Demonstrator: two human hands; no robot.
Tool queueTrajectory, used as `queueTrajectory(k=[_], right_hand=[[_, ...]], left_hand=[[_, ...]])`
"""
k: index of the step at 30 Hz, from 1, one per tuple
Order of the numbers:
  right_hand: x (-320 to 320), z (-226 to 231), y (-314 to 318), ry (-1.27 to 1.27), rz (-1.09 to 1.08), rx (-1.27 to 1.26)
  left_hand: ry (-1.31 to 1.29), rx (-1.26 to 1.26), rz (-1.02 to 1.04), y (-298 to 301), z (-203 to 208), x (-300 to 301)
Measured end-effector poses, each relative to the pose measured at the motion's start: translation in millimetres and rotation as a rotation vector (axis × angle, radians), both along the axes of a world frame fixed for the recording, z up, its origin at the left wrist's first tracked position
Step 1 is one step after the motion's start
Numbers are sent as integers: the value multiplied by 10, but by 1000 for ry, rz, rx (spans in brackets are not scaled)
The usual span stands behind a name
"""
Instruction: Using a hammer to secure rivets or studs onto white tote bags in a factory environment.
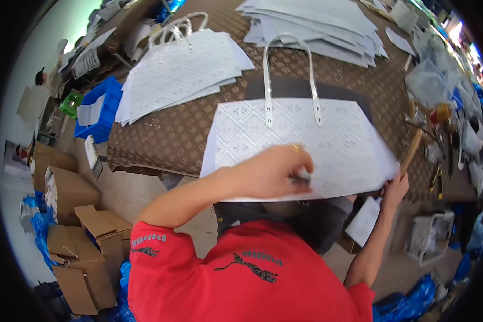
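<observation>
Curling inward, the fingers of the left hand (284, 174) hovered by a white embossed trapezoid panel (335, 145), their pinch too blurred to tell; the right hand (395, 189) clenched a brown wooden shaft (412, 153). The panel lay across the brown patterned surface's (166, 147) near edge, its glossy white strap (269, 102) apparently already studded on. Strapped white panels (182, 75) leftward looked done; strapless white sheets (311, 29) beyond seemingly remained.

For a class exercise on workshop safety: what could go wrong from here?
If swung, the light-brown wooden handle in the right hand might catch the left hand.

The white patterned bag panel with one looped handle seems to overhang the brown patterned table, so it could slip.

The white panels stacked at the left lie close to the table's edge and might slide off.
</observation>
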State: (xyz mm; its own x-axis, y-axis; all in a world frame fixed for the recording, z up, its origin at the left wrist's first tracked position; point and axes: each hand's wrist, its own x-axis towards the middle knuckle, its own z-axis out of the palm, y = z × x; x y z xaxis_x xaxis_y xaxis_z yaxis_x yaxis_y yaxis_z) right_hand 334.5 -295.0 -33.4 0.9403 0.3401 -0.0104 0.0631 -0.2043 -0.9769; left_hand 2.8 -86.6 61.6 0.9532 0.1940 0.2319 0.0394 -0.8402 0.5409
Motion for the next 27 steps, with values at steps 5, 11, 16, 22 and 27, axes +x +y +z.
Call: queueTrajectory(k=[5,11,16,22,27], right_hand=[[-75,189,-493,32,-10,-58],[-793,663,-289,77,72,79],[-1268,765,-40,81,252,13],[-1452,692,162,13,391,-89],[-1388,636,377,-204,564,-267]], left_hand=[[-181,-830,450,450,-407,-321],[-495,-632,629,1066,-668,50],[-446,-693,565,1232,-769,214],[-403,-633,550,1187,-812,245],[-363,-560,526,1185,-817,272]])
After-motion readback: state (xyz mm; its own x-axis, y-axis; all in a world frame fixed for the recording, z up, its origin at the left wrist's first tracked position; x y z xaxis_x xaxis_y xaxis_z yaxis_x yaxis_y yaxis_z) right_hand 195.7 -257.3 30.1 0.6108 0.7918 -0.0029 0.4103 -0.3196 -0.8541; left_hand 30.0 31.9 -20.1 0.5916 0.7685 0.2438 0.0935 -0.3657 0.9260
